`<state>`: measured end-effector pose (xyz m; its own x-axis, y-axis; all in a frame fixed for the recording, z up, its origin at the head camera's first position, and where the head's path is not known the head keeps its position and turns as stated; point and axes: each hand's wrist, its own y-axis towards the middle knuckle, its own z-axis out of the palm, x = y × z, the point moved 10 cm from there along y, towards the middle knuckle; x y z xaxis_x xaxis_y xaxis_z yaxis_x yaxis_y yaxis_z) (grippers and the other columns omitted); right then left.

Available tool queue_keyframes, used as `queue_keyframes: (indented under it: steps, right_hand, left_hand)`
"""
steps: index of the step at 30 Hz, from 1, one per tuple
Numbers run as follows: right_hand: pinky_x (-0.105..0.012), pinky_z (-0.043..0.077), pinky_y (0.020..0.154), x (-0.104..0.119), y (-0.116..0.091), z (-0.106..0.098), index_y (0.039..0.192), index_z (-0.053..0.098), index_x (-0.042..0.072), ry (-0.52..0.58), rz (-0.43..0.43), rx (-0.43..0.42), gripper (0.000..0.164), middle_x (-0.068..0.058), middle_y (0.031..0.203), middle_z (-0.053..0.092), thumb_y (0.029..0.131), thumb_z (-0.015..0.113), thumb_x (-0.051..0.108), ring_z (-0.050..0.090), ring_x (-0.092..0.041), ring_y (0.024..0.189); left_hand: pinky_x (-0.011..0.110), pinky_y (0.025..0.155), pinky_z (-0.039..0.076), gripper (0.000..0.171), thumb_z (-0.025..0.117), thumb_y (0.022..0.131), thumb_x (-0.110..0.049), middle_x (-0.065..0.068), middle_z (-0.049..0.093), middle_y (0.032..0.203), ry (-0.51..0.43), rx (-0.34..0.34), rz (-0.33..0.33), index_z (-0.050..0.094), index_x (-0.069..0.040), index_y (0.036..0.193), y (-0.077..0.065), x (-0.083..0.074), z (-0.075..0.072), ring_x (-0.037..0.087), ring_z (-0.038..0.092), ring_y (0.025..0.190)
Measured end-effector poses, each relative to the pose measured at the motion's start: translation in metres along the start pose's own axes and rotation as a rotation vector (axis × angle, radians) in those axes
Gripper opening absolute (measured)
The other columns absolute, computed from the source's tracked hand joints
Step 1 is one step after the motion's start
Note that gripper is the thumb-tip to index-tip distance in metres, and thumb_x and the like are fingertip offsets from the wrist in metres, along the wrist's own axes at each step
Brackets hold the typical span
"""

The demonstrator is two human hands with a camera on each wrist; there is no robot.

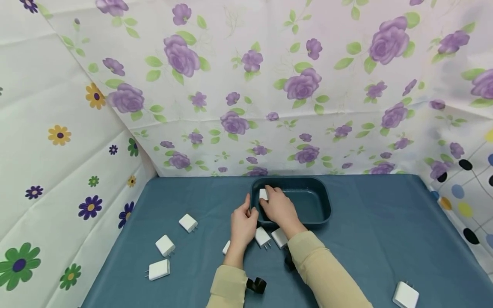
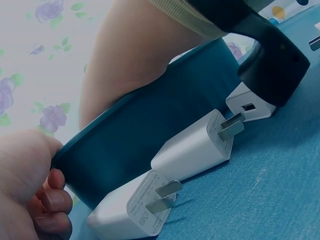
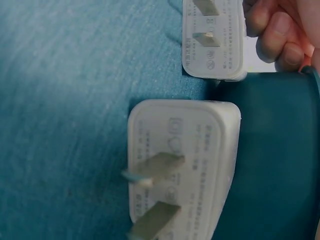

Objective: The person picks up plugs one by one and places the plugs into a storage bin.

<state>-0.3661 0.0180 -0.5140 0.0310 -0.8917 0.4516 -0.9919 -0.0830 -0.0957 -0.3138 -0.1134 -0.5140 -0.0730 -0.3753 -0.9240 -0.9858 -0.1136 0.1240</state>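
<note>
A dark teal rectangular tray (image 1: 328, 201) stands at the back of the table. My right hand (image 1: 281, 208) reaches over its near wall and pinches a white charger plug (image 1: 263, 194) at the tray's left end. At the tray's near left corner, my left hand (image 1: 243, 224) grips the rim, its lower fingers (image 2: 55, 200) curled outside the wall in the left wrist view. Two more white charger plugs, one at the left (image 1: 262, 236) and one at the right (image 1: 279, 238), lie against the tray's near side. The left one's metal prongs (image 2: 167, 195) point away from the tray.
Several white plugs lie on the blue tablecloth (image 1: 200, 273) to the left, such as an upper plug (image 1: 188, 223). Another plug (image 1: 226, 247) is partly hidden by the left wrist. A lone plug (image 1: 406, 295) lies at the front right. A flowered curtain (image 1: 231, 149) hangs behind.
</note>
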Motion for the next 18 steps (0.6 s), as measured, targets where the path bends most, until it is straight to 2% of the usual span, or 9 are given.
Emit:
queue_keyframes:
  steps: [4, 10, 15, 18]
  right_hand:
    - [-0.054, 0.052, 0.086, -0.005, 0.001, -0.003, 0.153, 0.039, 0.017, 0.014, 0.031, -0.027, 0.061, -0.018, 0.144, 0.048, 0.101, 0.053, 0.046, 0.058, -0.036, 0.111]
    - [-0.052, 0.055, 0.075, -0.006, -0.001, -0.010, 0.152, 0.042, 0.018, 0.068, 0.019, -0.062, 0.058, -0.016, 0.136, 0.054, 0.101, 0.051, 0.046, 0.062, -0.033, 0.099]
    - [-0.041, 0.050, 0.056, -0.009, -0.004, -0.018, 0.149, 0.046, 0.023, 0.201, 0.009, -0.097, 0.052, -0.008, 0.125, 0.061, 0.102, 0.050, 0.043, 0.061, -0.023, 0.074]
    - [-0.035, 0.045, 0.052, -0.009, -0.004, -0.024, 0.146, 0.049, 0.024, 0.304, -0.012, -0.116, 0.046, -0.004, 0.124, 0.062, 0.102, 0.051, 0.039, 0.060, -0.018, 0.071]
  left_hand:
    - [0.024, 0.041, 0.028, 0.054, 0.052, 0.098, -0.012, -0.004, 0.038, 0.047, 0.011, 0.002, -0.001, 0.040, -0.013, 0.150, 0.001, 0.001, 0.001, 0.011, 0.031, 0.038]
    - [0.025, 0.040, 0.027, 0.053, 0.053, 0.098, -0.010, -0.003, 0.037, 0.047, 0.021, -0.017, -0.006, 0.041, -0.014, 0.150, -0.001, 0.000, -0.002, 0.012, 0.030, 0.038]
    - [0.025, 0.040, 0.027, 0.053, 0.053, 0.099, -0.012, -0.003, 0.038, 0.047, 0.042, -0.010, -0.012, 0.040, -0.016, 0.150, -0.002, 0.000, 0.000, 0.013, 0.031, 0.038]
    - [0.025, 0.040, 0.027, 0.053, 0.053, 0.099, -0.012, -0.003, 0.038, 0.047, 0.042, -0.013, -0.008, 0.041, -0.016, 0.150, -0.001, -0.001, -0.001, 0.013, 0.031, 0.038]
